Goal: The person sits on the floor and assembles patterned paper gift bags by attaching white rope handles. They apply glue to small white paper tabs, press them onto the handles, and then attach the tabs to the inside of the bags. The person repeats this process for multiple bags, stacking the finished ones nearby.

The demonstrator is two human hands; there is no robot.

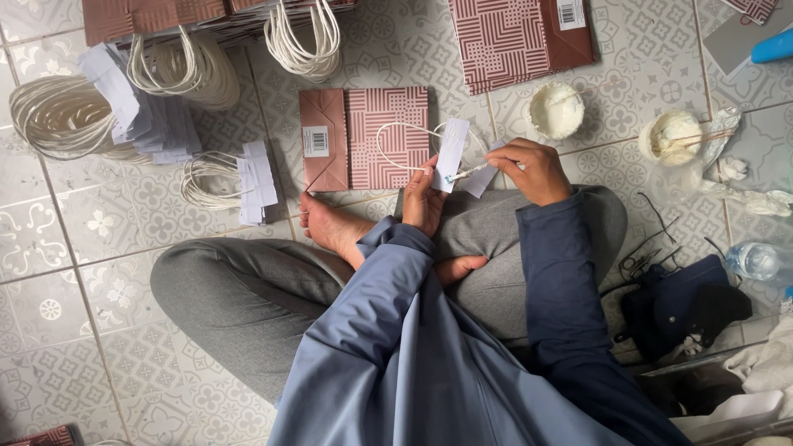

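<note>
A: What do we hold at this step?

B: Our left hand [423, 198] grips a white paper strip [451, 154] joined to a white cord handle [396, 136], above the knees. Our right hand [533, 169] is clenched on a thin stick [471, 171], its tip on the strip.

A: Progress?

B: We judge it midway. One flat maroon patterned bag [368, 136] lies on the tiled floor [49, 272] just ahead with no handle fixed; stacked bags [157, 16] at top left carry handles. Loose handle bundles [223, 177] wait at left.

A: Labels?

B: A white rectangular barcode sticker [315, 141] sits on the bag's folded base. Two round paste cups [555, 110] stand right.
</note>
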